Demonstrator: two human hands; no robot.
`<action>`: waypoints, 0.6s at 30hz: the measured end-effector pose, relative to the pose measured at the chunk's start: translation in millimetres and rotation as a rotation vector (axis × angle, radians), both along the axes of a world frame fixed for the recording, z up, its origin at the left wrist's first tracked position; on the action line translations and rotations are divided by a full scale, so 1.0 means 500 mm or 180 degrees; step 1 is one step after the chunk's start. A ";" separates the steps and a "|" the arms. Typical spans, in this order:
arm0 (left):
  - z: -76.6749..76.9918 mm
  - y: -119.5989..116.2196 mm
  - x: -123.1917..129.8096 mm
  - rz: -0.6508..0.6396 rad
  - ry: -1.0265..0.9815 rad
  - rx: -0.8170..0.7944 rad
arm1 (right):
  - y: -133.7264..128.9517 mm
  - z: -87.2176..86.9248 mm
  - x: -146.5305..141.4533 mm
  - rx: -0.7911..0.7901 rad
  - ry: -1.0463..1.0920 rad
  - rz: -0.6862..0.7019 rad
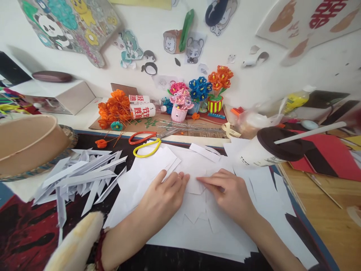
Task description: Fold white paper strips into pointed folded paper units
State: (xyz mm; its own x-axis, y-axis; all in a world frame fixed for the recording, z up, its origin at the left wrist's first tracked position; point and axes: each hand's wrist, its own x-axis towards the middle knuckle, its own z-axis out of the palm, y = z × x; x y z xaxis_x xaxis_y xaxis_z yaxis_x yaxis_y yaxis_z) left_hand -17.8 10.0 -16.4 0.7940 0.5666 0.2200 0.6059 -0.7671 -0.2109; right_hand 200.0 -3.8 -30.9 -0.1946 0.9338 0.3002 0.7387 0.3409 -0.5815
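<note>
A small piece of white paper [195,185] lies between my two hands, over a spread of larger white sheets [225,241]. My left hand [169,188] is closed at the paper's left side, with thumb and fingers pressed together. On the right side, my right hand [225,186] pinches the paper's edge between thumb and index finger. Scissors [158,139] with one red and one yellow handle lie open beyond my left hand. At the left is a pile of folded white paper strips [84,173].
A round tan container [31,143] stands at the left, a white cup [262,150] with dark lid and straw at the right. Behind are orange flowers [118,105], bottles [143,110], flower pots [178,114] and thin wires [191,126]. A plush shape [76,241] sits near my left wrist.
</note>
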 end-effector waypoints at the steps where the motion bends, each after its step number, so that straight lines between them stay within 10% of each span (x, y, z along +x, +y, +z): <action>1: 0.000 0.001 -0.001 -0.0011 0.0006 0.0011 | 0.000 0.002 0.002 -0.0144 0.0070 -0.0030; 18: 0.010 0.058 -0.017 0.0299 -0.1334 -0.1454 | 0.015 0.008 0.009 -0.0633 0.0711 -0.0310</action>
State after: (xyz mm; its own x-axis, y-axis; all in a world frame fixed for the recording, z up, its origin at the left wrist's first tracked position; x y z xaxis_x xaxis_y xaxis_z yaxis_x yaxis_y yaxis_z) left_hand -26.3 39.2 -11.5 0.6349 0.7403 0.2209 0.6353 -0.6630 0.3960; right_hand 204.7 3.7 -26.8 -0.0512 0.9895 0.1352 0.6088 0.1383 -0.7812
